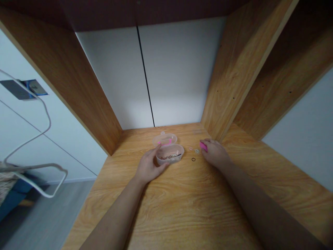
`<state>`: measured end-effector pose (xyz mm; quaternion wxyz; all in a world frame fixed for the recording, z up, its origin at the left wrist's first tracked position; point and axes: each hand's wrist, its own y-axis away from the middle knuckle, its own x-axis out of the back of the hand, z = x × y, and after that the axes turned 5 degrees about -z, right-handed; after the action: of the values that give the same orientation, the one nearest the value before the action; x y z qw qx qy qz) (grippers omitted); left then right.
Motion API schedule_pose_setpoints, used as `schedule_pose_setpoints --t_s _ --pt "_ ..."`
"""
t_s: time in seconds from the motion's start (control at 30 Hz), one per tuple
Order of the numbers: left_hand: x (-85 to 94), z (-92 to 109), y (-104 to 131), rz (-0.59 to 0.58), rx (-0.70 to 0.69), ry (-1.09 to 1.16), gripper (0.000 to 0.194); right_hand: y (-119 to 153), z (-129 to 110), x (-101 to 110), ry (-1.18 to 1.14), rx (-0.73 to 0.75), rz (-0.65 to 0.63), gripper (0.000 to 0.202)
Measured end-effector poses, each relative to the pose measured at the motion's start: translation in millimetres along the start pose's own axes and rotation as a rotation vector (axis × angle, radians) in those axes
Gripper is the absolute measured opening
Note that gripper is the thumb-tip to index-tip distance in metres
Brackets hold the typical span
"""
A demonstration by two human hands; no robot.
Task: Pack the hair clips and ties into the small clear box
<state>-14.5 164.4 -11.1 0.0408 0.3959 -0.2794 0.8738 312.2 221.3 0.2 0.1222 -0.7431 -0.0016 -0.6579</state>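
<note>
We had the thumb and fingers of our left hand (148,167) bracketing the clear box (166,149), against its near and left sides, where a light brace served better than a squeeze, since its lid (164,138) lay open behind. Our right hand (213,152) pinched a pink piece (203,146) well right of the box, and we needed care around the pale bands (197,151) and black band (193,159) between them on the wooden surface (182,198), which a loose finger could easily have swept aside.
</note>
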Motion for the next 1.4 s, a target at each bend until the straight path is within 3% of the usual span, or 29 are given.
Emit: schedule_pose_setpoints --t_s 0.5,0.73,1.0,1.27,1.4 --pt "-3.6 -3.9 -0.1 -0.006 0.03 0.032 0.08 -1.8 2.1 0.1 -0.011 -0.068 -0.018 0.038" --pt "-0.5 0.0 -0.4 -0.078 0.005 0.11 0.08 -2.7 8.1 2.8 0.013 -0.107 0.003 0.037" --pt "-3.0 -5.5 1.0 -0.087 0.03 0.13 0.08 -0.2 -1.0 15.2 0.024 -0.05 0.036 0.032" --pt "-2.5 -3.9 0.5 -0.084 0.032 0.162 0.079 6.3 -2.7 22.9 0.101 -0.145 -0.029 0.035" --pt "-3.0 -4.1 0.2 -0.093 0.054 0.151 0.079 3.9 -4.3 16.9 0.049 -0.088 -0.07 0.036"
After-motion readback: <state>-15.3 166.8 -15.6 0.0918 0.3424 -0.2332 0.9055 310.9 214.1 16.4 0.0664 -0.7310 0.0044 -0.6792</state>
